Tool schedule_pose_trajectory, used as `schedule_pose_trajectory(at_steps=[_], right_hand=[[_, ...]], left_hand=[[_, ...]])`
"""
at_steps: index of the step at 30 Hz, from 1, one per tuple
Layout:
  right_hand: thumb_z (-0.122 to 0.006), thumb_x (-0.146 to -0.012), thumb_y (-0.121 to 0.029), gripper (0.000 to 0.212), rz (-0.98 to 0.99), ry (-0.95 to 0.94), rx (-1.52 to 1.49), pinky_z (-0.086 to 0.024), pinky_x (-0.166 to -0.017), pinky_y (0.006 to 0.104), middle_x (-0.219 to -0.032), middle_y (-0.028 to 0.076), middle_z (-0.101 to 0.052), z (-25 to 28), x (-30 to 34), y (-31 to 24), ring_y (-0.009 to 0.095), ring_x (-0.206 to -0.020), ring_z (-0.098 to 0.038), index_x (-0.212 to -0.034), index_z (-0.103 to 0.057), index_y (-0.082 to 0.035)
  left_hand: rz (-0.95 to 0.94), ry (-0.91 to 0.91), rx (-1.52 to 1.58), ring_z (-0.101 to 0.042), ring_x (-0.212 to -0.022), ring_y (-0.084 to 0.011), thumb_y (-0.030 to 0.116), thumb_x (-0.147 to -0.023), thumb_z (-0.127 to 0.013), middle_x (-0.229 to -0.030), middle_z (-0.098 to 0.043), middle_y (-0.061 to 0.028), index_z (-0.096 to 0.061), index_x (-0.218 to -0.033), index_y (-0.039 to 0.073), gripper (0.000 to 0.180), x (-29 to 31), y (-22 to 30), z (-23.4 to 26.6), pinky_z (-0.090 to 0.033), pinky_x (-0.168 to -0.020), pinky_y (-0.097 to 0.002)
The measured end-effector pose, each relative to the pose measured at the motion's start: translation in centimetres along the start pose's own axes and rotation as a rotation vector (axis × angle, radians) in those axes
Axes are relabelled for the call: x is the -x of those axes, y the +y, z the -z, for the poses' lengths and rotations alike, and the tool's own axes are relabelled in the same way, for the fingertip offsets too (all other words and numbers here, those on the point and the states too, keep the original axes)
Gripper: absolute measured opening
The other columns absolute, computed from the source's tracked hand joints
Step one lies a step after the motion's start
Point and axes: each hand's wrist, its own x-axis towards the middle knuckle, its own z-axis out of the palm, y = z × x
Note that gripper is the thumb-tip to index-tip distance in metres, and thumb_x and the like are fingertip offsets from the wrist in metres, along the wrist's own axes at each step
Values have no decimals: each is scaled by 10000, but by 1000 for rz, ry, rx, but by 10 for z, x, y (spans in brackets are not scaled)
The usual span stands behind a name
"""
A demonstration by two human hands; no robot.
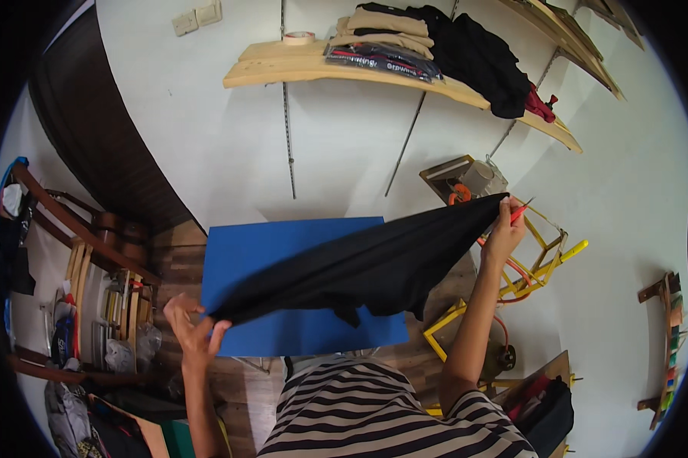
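A piece of black cloth (pixel 344 267), perhaps a garment, is stretched slantwise between my two hands. It hangs over a blue tabletop (pixel 244 244), with its lower edge uneven and drooping. My left hand (pixel 195 328) pinches the lower left end near the table's left edge, thumb and fingers closed on it. Higher up and farther right, my right hand (pixel 504 233) grips the other corner. The same hand also keeps a small red-handled tool (pixel 518 213) with a thin pointed tip; its exact kind is hidden by the fingers.
Above the table, a wooden shelf (pixel 283 67) carries folded beige and black clothes (pixel 382 30) and a tape roll (pixel 299 37). A yellow metal frame (pixel 538 278) with orange hoses stands right of the table. Wooden racks (pixel 84 286) with bags and boxes line the left side.
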Motion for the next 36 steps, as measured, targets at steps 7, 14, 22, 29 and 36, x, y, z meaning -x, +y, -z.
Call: schedule_pose_trajectory(at_steps=[7, 14, 22, 29, 36], right_hand=[[-636, -864, -55, 130, -147, -346, -84, -450, -787, 227, -884, 21, -673, -60, 40, -40, 92, -817, -582, -961, -695, 10], [-634, -832, 10, 193, -407, -887, -167, -436, -766, 208, -859, 10, -632, -119, 98, -80, 64, -791, -555, -1024, -654, 10], [-703, -872, -89, 246, -409, -1274, -305, -436, -707, 188, -837, -4, -625, -133, 124, -93, 42, -783, -556, -1083, -610, -1], [-701, -878, -92, 288, -410, -1139, -208, -418, -692, 180, -823, -14, -624, -111, 115, -95, 29, -756, -531, -1127, -594, 6], [-705, -875, -95, 287, -425, -1122, -204, -446, -729, 204, -835, 0, -641, -102, 127, -93, 49, -780, -564, -1121, -597, 6]], left_hand=[[881, -98, 620, -476, -708, -129, 106, -842, -730, -788, -500, -35, -512, -706, 12, 274, 97, -50, -29, -443, -728, -289], [831, -505, 569, -604, -999, -210, 226, -890, -699, -1033, -637, -92, -541, -1198, 28, 398, 75, -26, -72, -477, -864, -346], [349, -288, 1078, -546, -930, -204, 307, -949, -593, -999, -568, -103, -539, -1073, 8, 328, -103, 74, -124, -440, -827, -337], [443, -580, 1186, -362, -649, -59, 294, -1030, -466, -656, -376, 11, -493, -860, 20, 323, -108, 89, -117, -320, -541, -288], [722, -598, 1468, -494, -750, -56, 311, -1037, -441, -852, -585, 28, -610, -1091, -2, 360, -98, 116, -104, -423, -663, -239]])
